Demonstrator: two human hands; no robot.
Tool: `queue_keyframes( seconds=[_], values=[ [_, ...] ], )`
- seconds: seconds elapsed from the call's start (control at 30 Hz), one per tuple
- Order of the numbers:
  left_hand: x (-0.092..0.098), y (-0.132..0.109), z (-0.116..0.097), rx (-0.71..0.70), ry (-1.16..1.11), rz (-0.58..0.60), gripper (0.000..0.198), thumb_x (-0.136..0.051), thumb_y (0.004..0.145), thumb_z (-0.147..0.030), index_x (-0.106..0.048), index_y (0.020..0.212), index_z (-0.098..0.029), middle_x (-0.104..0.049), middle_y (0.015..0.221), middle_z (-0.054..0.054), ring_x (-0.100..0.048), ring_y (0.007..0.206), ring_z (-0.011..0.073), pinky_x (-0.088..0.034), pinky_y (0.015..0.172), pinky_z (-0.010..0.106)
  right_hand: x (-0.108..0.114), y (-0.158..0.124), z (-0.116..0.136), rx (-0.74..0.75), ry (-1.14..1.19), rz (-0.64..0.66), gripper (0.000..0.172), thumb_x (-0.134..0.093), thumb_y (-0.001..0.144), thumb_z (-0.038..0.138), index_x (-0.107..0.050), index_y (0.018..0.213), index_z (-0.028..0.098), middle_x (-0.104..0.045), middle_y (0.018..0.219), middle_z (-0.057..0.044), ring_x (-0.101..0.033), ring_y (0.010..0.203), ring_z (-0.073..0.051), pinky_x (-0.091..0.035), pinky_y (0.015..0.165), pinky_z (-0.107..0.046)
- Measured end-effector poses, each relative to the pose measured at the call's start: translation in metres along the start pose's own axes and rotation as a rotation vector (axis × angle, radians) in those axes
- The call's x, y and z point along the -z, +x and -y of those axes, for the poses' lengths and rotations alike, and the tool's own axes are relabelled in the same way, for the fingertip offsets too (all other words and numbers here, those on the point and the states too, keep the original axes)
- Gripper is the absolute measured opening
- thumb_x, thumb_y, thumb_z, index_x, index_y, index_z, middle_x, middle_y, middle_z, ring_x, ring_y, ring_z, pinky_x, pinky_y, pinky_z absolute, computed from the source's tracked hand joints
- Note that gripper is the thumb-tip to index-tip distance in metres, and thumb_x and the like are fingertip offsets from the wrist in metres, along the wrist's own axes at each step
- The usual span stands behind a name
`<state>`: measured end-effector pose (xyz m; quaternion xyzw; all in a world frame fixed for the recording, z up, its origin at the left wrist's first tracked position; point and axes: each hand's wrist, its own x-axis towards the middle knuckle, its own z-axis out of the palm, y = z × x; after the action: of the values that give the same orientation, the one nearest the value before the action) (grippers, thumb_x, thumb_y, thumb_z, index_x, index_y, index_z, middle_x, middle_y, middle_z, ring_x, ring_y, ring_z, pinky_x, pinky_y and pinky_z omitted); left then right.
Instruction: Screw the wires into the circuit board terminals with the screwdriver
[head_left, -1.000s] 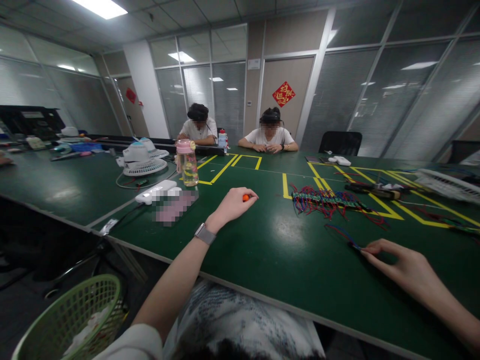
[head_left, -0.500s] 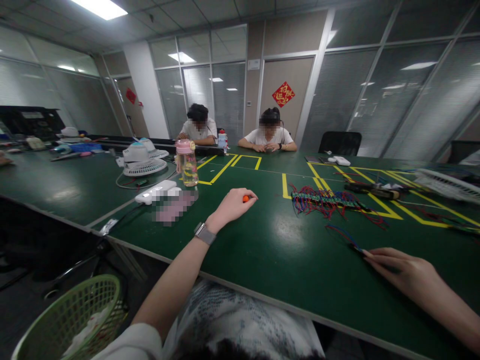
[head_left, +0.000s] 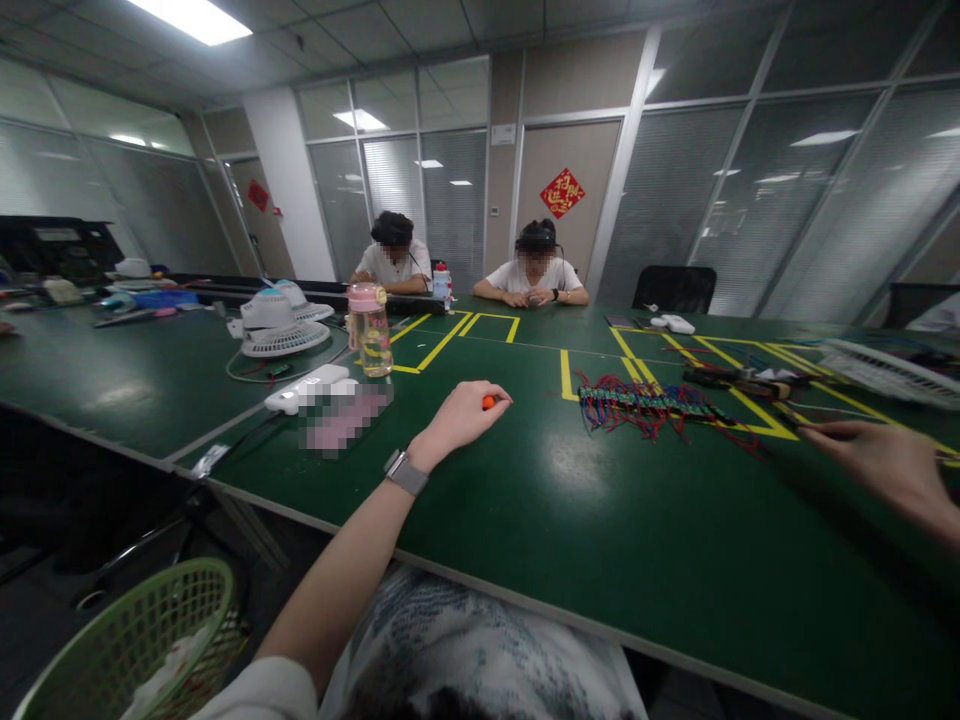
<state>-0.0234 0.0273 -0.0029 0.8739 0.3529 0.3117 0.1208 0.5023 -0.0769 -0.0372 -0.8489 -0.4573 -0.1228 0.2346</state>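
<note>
My left hand rests on the green table, its fingers curled round a small orange object; most of that object is hidden, so its kind does not show. On the right, my right hand is raised over the table with fingertips pinched. A dark end of the small wired circuit board shows at those fingertips, blurred. Between the hands lies a row of small green circuit boards with red and blue wires sticking out on both sides.
Yellow tape marks areas of the table. At left stand a pink-lidded bottle, a white power strip and white fan parts. A white grille lies far right. Two people sit opposite. A green basket is below the edge.
My right hand has moved up and to the right, away from the near part of the table, carrying the small wired circuit board. My left hand has kept its place and grip.
</note>
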Motion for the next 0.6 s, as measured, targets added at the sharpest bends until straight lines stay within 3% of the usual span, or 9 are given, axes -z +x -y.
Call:
queue_keyframes(
  seconds=[0.1,0.23,0.43,0.6],
  values=[
    [-0.001,0.0,0.001,0.009,0.003,-0.001,0.028,-0.048,0.087,-0.032,-0.071,0.093,-0.019,-0.07,0.095,0.005,-0.063,0.086,0.0172,-0.046,0.083,0.028,-0.019,0.027,-0.004,0.0,-0.032,0.064,0.02,-0.063,0.066,0.032,-0.074,0.058,0.017,-0.073,0.074,-0.016,-0.065,0.066,-0.029,-0.043,0.053,-0.032],
    [-0.002,0.0,0.003,0.006,0.004,-0.002,0.027,-0.048,0.087,-0.032,-0.071,0.092,-0.02,-0.07,0.094,0.004,-0.063,0.086,0.0165,-0.047,0.082,0.027,-0.037,0.042,0.002,-0.034,-0.023,0.128,0.02,-0.064,0.066,0.03,-0.074,0.056,0.015,-0.07,0.064,-0.016,-0.059,0.052,-0.026,-0.042,0.051,-0.031],
    [-0.003,0.001,0.001,0.002,0.019,0.004,0.027,-0.049,0.087,-0.032,-0.072,0.091,-0.019,-0.07,0.093,0.004,-0.063,0.085,0.0168,-0.046,0.082,0.027,-0.044,0.047,0.018,-0.013,-0.037,0.181,0.025,-0.063,0.07,0.03,-0.078,0.073,0.01,-0.069,0.067,-0.017,-0.059,0.056,-0.026,-0.04,0.053,-0.032],
    [-0.003,0.001,0.002,0.0,0.008,0.01,0.028,-0.048,0.087,-0.032,-0.071,0.093,-0.019,-0.07,0.094,0.005,-0.062,0.086,0.0171,-0.046,0.081,0.027,-0.043,0.05,0.025,0.002,0.007,0.201,0.029,-0.063,0.071,0.034,-0.077,0.069,0.009,-0.063,0.054,-0.014,-0.055,0.047,-0.023,-0.039,0.051,-0.031]
  ],
)
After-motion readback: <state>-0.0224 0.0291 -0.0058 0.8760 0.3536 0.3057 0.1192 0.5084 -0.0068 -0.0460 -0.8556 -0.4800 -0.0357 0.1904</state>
